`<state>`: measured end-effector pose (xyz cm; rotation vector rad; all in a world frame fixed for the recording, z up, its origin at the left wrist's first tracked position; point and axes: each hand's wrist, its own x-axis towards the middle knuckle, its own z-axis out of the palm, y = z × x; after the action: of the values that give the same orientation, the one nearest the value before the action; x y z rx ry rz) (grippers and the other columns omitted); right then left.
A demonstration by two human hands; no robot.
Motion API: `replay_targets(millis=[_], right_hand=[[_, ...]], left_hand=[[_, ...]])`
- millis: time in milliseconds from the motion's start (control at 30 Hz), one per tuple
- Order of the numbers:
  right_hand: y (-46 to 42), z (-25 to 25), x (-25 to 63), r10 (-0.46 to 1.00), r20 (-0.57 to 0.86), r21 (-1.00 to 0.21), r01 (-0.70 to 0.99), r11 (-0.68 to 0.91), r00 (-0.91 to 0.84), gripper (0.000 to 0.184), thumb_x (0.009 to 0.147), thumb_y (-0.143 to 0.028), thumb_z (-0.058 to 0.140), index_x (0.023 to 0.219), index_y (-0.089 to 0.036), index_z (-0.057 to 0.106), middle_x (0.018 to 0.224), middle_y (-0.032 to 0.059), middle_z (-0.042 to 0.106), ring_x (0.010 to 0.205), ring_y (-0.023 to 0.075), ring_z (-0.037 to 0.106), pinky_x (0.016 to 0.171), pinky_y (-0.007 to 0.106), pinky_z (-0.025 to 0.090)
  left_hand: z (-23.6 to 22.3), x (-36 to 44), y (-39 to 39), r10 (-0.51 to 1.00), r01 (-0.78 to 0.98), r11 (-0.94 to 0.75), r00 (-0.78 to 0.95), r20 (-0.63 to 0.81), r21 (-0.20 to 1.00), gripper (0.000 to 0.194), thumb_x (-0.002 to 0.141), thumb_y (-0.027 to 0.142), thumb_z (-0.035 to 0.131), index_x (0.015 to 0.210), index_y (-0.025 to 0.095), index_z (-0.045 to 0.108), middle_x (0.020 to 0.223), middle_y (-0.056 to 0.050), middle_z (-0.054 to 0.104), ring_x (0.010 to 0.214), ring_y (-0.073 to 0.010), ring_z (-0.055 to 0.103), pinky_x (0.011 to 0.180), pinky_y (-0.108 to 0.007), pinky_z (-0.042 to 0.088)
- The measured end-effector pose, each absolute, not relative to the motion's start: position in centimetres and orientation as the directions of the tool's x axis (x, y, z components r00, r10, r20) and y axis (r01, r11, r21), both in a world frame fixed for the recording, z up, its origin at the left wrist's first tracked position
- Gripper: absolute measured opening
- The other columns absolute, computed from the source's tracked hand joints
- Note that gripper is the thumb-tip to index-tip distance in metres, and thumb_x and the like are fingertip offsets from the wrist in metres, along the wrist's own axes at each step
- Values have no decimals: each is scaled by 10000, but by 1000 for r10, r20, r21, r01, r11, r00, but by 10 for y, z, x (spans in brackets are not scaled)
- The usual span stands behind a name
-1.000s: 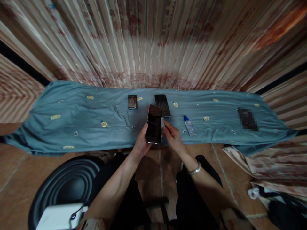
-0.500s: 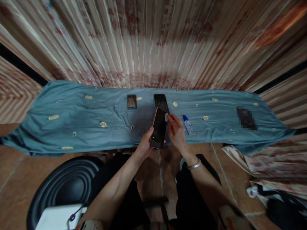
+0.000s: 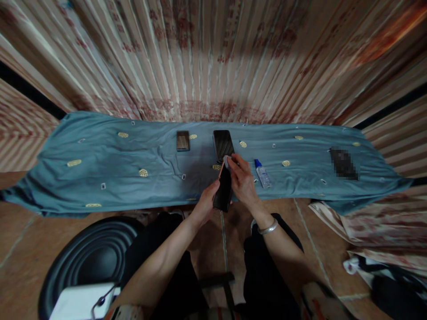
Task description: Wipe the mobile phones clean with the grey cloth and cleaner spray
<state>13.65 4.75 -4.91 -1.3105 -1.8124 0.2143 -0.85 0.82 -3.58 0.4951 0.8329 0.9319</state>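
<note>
My left hand point(image 3: 204, 205) is closed around the lower left side of a smartphone point(image 3: 223, 192) with a dark screen, held tilted near the front edge of the cloth. Pinched in the fingers of my right hand point(image 3: 244, 181) is a small white wiping pad point(image 3: 227, 161), which touches the phone's top edge. Just beyond lies a second dark, phone-like slab point(image 3: 223, 141), flat on the cloth. To the right of my right hand, a small clear bottle with a blue cap point(image 3: 263, 174) rests on its side.
A blue-green patterned cloth point(image 3: 116, 155) covers the long surface. A small dark square item point(image 3: 183, 141) lies left of centre; a blurred black item point(image 3: 344, 163) lies far right. Curtains point(image 3: 200, 66) hang behind. A round black ribbed object point(image 3: 96, 249) and a white box point(image 3: 78, 302) are lower left.
The held phone has turned and tilted, its top edge now under the pad. My right hand has shifted slightly left with the pad, and more of the slab behind is uncovered.
</note>
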Motion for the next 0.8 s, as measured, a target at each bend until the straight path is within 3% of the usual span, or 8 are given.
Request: replay_targets(millis=[233, 333, 500, 800], right_hand=[[33, -52, 121, 831, 528, -567, 655, 500, -176, 498, 931, -107, 369, 1355, -264, 577, 1401, 106, 516, 1300, 253, 490, 1099, 483, 442], [26, -54, 115, 797, 563, -536, 638, 553, -218, 500, 934, -91, 365, 1362, -248, 569, 1393, 120, 518, 1280, 253, 497, 1068, 487, 465], [22, -57, 114, 771, 582, -494, 641, 588, -259, 495, 937, -74, 364, 1363, -220, 570, 1393, 142, 517, 1279, 265, 486, 1055, 499, 471], [21, -62, 128, 804, 541, -483, 691, 538, -248, 470, 946, -104, 381, 1353, -223, 585, 1383, 142, 527, 1259, 277, 495, 1048, 505, 477]], left_hand=[[-35, -10, 17, 915, -613, 402, 241, -324, 680, 323, 838, 400, 673, 1039, 153, 725, 1070, -65, 743, 1136, -236, 633, 988, -340, 478], [-34, -12, 20, 918, -662, 390, 225, -327, 640, 342, 821, 393, 697, 1048, 139, 725, 1104, -73, 738, 1204, -234, 601, 1068, -340, 415], [-34, -16, 22, 902, -680, 414, 219, -372, 606, 325, 831, 395, 685, 1029, 139, 721, 1075, -62, 741, 1177, -227, 617, 1073, -348, 409], [-21, -26, 25, 890, -692, 428, 212, -403, 581, 300, 936, 367, 536, 1020, 123, 689, 994, -93, 751, 987, -224, 700, 887, -374, 558]])
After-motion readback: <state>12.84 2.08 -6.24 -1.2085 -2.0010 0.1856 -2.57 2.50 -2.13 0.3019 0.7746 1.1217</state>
